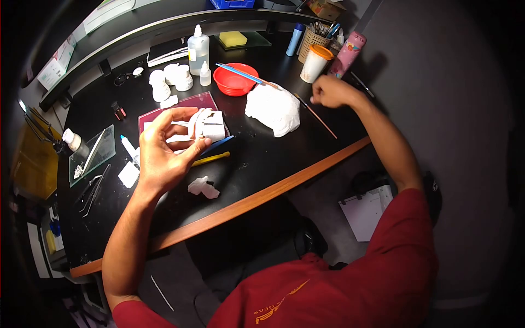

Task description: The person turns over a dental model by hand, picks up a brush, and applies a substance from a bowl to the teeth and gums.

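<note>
My left hand [167, 145] is closed around a white dental cast [210, 124], gripped between the thumb and fingers above the table. Part of the cast is hidden behind my fingers. Over at the right, my right hand [332, 92] is curled beside a white cup with an orange lid [315, 64]. Its fingers are bent inward, and what they hold, if anything, is hidden. A thin brush [317, 116] lies below that hand. Between the hands sits a crumpled white tissue [273, 111].
A red bowl [236, 82] with blue-handled tools across it stands behind the tissue. Nearby are a clear squeeze bottle [198, 52], white jars [159, 86] and a pink bottle [348, 53]. Glass slab [106, 143] and tweezers [94, 191] lie left. The wooden table edge [262, 191] runs in front.
</note>
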The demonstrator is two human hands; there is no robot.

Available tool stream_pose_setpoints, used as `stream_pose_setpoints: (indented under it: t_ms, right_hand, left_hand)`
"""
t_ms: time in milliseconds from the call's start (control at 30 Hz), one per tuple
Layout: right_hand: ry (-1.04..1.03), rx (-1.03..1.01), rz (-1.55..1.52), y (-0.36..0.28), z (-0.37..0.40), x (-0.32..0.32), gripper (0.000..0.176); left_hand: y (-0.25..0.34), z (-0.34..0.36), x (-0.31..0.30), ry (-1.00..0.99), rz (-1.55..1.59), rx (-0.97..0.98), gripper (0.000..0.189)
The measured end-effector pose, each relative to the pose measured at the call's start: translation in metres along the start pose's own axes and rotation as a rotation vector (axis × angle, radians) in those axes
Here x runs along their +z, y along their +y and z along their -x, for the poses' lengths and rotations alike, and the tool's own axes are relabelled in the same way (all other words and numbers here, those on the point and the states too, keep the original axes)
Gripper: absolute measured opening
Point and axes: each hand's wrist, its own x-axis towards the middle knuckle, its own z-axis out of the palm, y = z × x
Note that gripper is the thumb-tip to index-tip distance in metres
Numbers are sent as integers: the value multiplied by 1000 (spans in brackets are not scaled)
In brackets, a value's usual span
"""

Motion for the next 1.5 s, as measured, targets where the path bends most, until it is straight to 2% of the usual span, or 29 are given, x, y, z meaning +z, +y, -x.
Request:
stream_pose_setpoints:
  t_ms: [33,100,167,233,267,367,433,500,600,700,733,867,967,1133,1333,1433,1500]
  right_hand:
    - [-33,92,61,-13,20,-1,25]
    - [-87,129,-18,-16,43,15,30]
    - [51,113,-132,-16,52,32,30]
    - [152,91,-111,-12,55,45,30]
    - [172,14,-56,-10,55,47,27]
    - [222,161,-550,-27,51,28,22]
    - [296,12,-785,-43,40,14,15]
    - [362,-136,-836,-67,26,1,11]
    - [328,-343,-929,-97,-7,-6,6]
    - [253,-278,-770,-110,-32,-10,7]
    - [340,-295,-644,-111,-40,-8,9]
    - [425,-132,-498,-137,-31,-9,9]
    - [457,-96,-599,-140,-26,-1,15]
    - [477,-254,-1044,-138,-33,19,11]
    - [619,-350,-1167,-139,-41,35,13]
    - [797,-331,-1087,-145,-39,35,19]
    - [806,-328,-1033,-147,-39,34,21]
  left_hand:
    - [1,-1,0,3,-1,-4,49]
    - [-1,-1,1,-1,0,-4,50]
    - [0,-1,-1,-11,-23,-27,51]
    - [-7,-2,1,23,-25,5,49]
    - [-13,-3,2,45,-38,37,47]
    - [-19,-5,3,80,-76,89,43]
    - [-13,-5,0,46,-109,47,51]
    - [-18,-5,-2,48,-113,67,52]
    - [-17,-5,-4,57,-133,70,51]
    - [-16,-5,-5,80,-137,107,47]
    - [-13,-5,-6,81,-145,112,47]
    - [-13,-6,-7,85,-103,136,45]
    - [-12,-5,-7,92,-99,156,46]
    - [-9,-7,-9,118,-157,180,48]
    - [-10,-6,-9,124,-163,165,49]
    - [-14,-6,-8,118,-153,170,50]
    - [-14,-5,-8,130,-187,203,50]
